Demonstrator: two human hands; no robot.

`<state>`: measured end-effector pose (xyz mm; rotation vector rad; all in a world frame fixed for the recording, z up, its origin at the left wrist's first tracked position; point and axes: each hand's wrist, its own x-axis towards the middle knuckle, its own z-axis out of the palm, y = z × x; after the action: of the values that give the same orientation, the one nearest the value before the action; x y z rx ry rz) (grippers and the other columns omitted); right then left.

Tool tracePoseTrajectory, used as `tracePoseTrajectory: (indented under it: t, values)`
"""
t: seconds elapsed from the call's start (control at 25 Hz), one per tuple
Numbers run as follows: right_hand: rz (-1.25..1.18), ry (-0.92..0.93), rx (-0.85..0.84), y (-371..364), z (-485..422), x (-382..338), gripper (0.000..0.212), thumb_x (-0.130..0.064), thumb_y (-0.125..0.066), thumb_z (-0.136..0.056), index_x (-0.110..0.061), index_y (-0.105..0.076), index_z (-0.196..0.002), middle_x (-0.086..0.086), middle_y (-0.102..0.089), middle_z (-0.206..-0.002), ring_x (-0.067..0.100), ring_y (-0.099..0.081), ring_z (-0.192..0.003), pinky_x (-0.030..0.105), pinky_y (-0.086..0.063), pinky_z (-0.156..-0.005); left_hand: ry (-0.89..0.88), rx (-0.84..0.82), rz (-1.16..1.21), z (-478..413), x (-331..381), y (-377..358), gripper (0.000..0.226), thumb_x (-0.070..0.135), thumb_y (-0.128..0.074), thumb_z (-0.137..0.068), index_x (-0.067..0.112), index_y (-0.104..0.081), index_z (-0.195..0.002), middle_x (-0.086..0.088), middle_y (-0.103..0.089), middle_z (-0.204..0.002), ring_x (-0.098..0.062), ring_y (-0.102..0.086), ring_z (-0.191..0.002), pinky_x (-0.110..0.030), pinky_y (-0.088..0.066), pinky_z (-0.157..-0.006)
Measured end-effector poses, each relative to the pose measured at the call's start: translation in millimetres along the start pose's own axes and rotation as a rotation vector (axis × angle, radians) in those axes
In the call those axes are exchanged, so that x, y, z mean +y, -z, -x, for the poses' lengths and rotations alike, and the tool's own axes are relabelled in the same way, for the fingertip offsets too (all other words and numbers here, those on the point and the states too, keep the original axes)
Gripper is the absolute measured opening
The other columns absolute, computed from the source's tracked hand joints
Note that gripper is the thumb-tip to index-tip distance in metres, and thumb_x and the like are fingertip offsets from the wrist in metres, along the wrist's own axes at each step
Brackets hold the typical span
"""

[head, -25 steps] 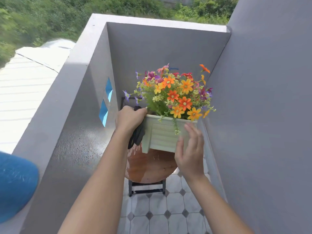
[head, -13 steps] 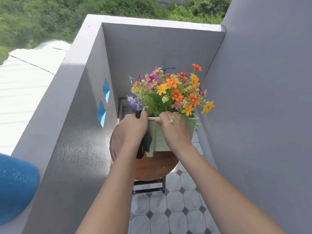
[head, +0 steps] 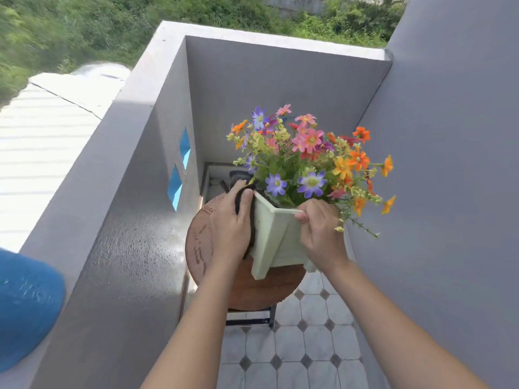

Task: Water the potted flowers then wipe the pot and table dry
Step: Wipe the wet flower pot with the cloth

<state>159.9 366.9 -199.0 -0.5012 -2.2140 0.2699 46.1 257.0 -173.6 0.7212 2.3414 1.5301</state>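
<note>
Surroundings: a grey rendered parapet wall runs along the outer side of the left hand, its face speckled and glossy; two blue diamond-shaped openings pierce it beyond that hand. A smooth grey wall stands close to the outer side of the right hand. Below both forearms lies a floor of pale octagonal tiles with small dark diamond insets. A blue rounded object sits far outside the left forearm, partly out of frame.

Container: the pot is a pale green, square, slatted planter, held tilted between the hands over the round brown table; whether it touches the tabletop cannot be determined. It holds flowers in orange, pink, purple and yellow with green foliage.

Hands: the left hand is closed around a dark cloth, pressing it against the pot's left side. The right hand grips the pot's near rim, thumb over the edge.

The tabletop shows pale wet or worn patches beside the left hand.
</note>
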Motion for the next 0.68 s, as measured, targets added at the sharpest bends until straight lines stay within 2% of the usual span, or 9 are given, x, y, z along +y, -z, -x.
tracePoseTrajectory:
  t: [0.08,0.12,0.2,0.28,0.32,0.4,0.48,0.6,0.68]
  values:
    - [-0.014,0.007,0.006,-3.0,1.1,0.9,0.060,-0.032,-0.023,-0.102,0.003,-0.053,-0.063,0.013,-0.052,-0.057,0.016,-0.036,-0.063,0.023,-0.020,-0.059,0.098,0.004,-0.025,-5.0,-6.4,0.8,0.038,0.037,-0.038,-0.099,0.030,-0.050,-0.134,0.002,-0.058,-0.133,-0.017,-0.049,-0.122,-0.013,-0.031,-0.083]
    - [-0.024,0.005,-0.002,-3.6,-1.0,3.0,0.060,-0.033,-0.023,-0.102,0.002,-0.053,-0.064,0.013,-0.052,-0.058,0.016,-0.036,-0.063,0.023,-0.020,-0.059,0.051,0.018,-0.017,1.0,-7.0,-0.4,0.037,0.037,-0.040,-0.098,0.030,-0.051,-0.133,0.003,-0.057,-0.133,-0.012,-0.048,-0.121,-0.009,-0.030,-0.084]
    - [-0.039,-0.010,-0.021,-2.1,-6.6,9.0,0.059,-0.034,-0.022,-0.101,0.001,-0.052,-0.065,0.012,-0.052,-0.059,0.016,-0.038,-0.063,0.024,-0.020,-0.059,-0.167,0.050,0.093,21.1,-3.6,-6.3,0.036,0.036,-0.044,-0.096,0.027,-0.052,-0.130,0.007,-0.056,-0.129,0.001,-0.047,-0.120,0.004,-0.026,-0.088]
    - [-0.056,-0.024,-0.031,1.0,-9.6,15.3,0.058,-0.035,-0.022,-0.101,0.001,-0.052,-0.066,0.012,-0.051,-0.059,0.017,-0.038,-0.063,0.026,-0.022,-0.059,-0.335,0.060,0.139,31.3,-7.1,-18.1,0.037,0.041,-0.043,-0.095,0.028,-0.048,-0.129,0.011,-0.051,-0.128,0.013,-0.042,-0.122,0.000,-0.028,-0.097]
    - [-0.070,-0.033,-0.034,2.9,-8.7,17.2,0.058,-0.036,-0.023,-0.101,0.001,-0.051,-0.066,0.012,-0.051,-0.059,0.016,-0.038,-0.062,0.026,-0.023,-0.058,-0.357,0.070,0.113,26.4,-10.4,-23.0,0.039,0.044,-0.041,-0.094,0.028,-0.047,-0.129,0.013,-0.050,-0.127,0.013,-0.041,-0.122,-0.002,-0.030,-0.098]
    - [-0.091,-0.054,-0.023,6.9,-2.7,20.6,0.059,-0.037,-0.022,-0.101,0.001,-0.050,-0.065,0.011,-0.049,-0.058,0.015,-0.037,-0.061,0.025,-0.022,-0.058,-0.300,0.104,0.043,6.2,-13.9,-29.9,0.042,0.044,-0.041,-0.094,0.026,-0.052,-0.130,0.013,-0.053,-0.129,0.001,-0.047,-0.122,-0.006,-0.030,-0.095]
    - [-0.102,-0.086,-0.009,9.7,5.5,23.4,0.060,-0.039,-0.021,-0.101,0.000,-0.050,-0.064,0.011,-0.048,-0.057,0.014,-0.036,-0.060,0.024,-0.021,-0.058,-0.135,0.108,-0.033,-15.1,-20.4,-34.6,0.039,0.039,-0.042,-0.096,0.023,-0.056,-0.129,0.005,-0.059,-0.130,-0.014,-0.051,-0.122,-0.011,-0.031,-0.087]
    - [-0.081,-0.139,0.020,11.0,12.3,24.1,0.052,-0.040,-0.019,-0.101,-0.009,-0.046,-0.070,0.004,-0.043,-0.058,0.011,-0.029,-0.059,0.024,-0.020,-0.057,0.117,0.107,-0.139,-22.2,-33.4,-35.8,0.038,0.039,-0.037,-0.099,0.019,-0.060,-0.121,-0.011,-0.068,-0.113,-0.034,-0.057,-0.107,-0.031,-0.037,-0.080]
    - [-0.085,-0.161,0.043,13.2,11.4,25.0,0.045,-0.040,-0.018,-0.101,-0.015,-0.041,-0.072,-0.004,-0.036,-0.063,0.005,-0.023,-0.062,0.021,-0.018,-0.059,0.145,0.112,-0.202,-0.8,-34.9,-35.8,0.039,0.042,-0.036,-0.098,0.020,-0.062,-0.118,-0.012,-0.070,-0.105,-0.036,-0.059,-0.099,-0.035,-0.040,-0.079]
